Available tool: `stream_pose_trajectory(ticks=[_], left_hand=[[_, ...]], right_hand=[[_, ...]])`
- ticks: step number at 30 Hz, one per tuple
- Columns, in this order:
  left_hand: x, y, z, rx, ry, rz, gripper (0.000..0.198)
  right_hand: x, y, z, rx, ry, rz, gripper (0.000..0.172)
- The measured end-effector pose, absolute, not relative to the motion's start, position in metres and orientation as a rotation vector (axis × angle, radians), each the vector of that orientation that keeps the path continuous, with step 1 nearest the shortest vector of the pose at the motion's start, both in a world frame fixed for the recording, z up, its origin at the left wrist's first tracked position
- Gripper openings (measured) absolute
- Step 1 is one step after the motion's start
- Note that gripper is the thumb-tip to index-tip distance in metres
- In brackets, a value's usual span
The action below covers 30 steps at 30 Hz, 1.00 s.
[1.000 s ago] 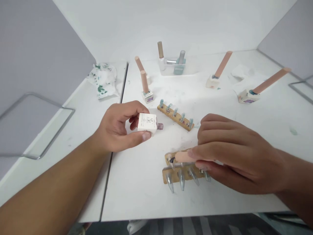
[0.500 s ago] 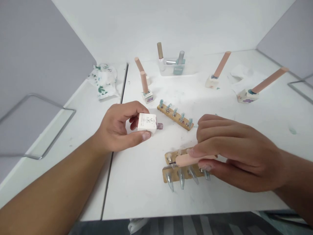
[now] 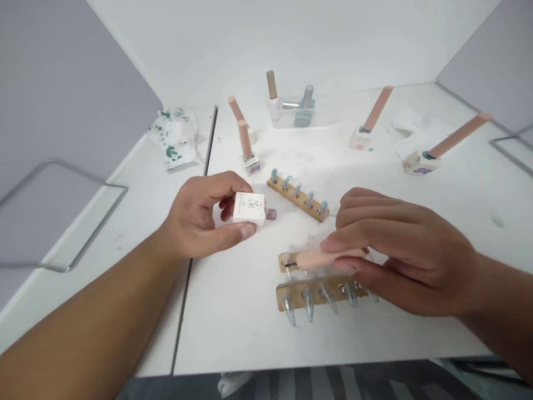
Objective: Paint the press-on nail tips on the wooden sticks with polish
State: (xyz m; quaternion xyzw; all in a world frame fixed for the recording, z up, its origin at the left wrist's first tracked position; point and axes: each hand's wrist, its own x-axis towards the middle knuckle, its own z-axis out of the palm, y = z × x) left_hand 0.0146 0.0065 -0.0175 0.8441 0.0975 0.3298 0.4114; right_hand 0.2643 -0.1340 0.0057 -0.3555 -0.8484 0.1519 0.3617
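My left hand (image 3: 200, 216) is closed round a small white square polish bottle (image 3: 250, 209), held tilted with its open neck pointing right. My right hand (image 3: 400, 253) pinches a peach brush cap (image 3: 322, 258), its dark brush tip resting at the left end of a wooden strip (image 3: 287, 261). Just in front lies a second wooden strip (image 3: 316, 294) with several clear pointed nail tips. A third strip with bluish tips (image 3: 297, 192) lies between the hands, further back.
Several polish bottles with long peach caps stand around: (image 3: 246, 145), (image 3: 237, 114), (image 3: 370, 122), (image 3: 445, 147). A clear tray (image 3: 293, 114) with bottles sits at the back. Crumpled stained tissue (image 3: 177, 133) lies at left. A table seam (image 3: 195, 233) runs beneath my left hand.
My right hand has lifted the brush cap slightly and moved its tip up to the rear strip, uncovering more of the front strip's tips. The left hand has stayed put.
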Motion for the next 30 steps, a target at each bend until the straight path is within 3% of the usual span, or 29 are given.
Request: stream_pose_trajectory(ticks=[15, 23, 30], left_hand=[[0.017, 0.0054, -0.0139, 2.145, 0.214, 0.836, 0.018], [0.0162, 0.005, -0.0163, 2.135, 0.222, 0.837, 0.016], [0.0161, 0.0058, -0.016, 2.131, 0.225, 0.837, 0.017]], right_hand=[[0.2624, -0.1327, 0.0007, -1.126, -2.217, 0.182, 0.009], [0.2641, -0.1335, 0.0031, -0.963, -2.177, 0.387, 0.003], [0.2613, -0.1332, -0.0015, -1.097, -2.204, 0.229, 0.008]])
